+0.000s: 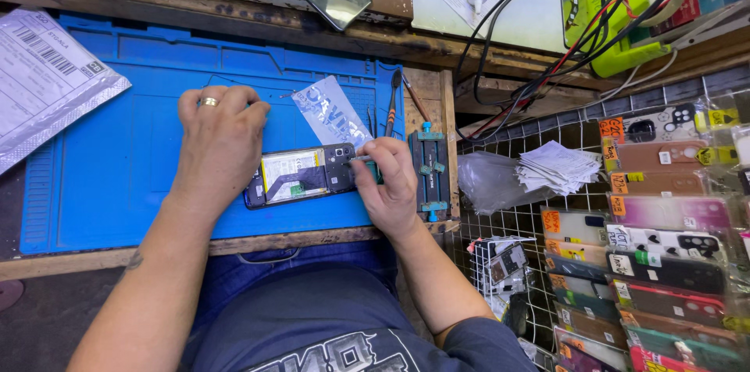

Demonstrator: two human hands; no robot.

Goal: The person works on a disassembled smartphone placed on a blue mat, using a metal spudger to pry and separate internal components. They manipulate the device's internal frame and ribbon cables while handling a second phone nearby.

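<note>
It was a small phone repair stall that also sold accessories. A blue silicone repair mat point(117, 145) covered the worn wooden bench point(328, 241), and on it lay an opened smartphone point(301, 175) with its back off. A blue clamping jig point(429, 173) stood just beside the mat, near loose hand tools point(393, 102). Tangled cables point(547, 44) ran over the back shelf. At the right, a wire rack point(523, 223) carried rows of packaged phone cases point(664, 239) with orange price tags.

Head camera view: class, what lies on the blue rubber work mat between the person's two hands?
The opened black phone, its back cover off, lies between the left hand and right hand on the blue mat.
</note>
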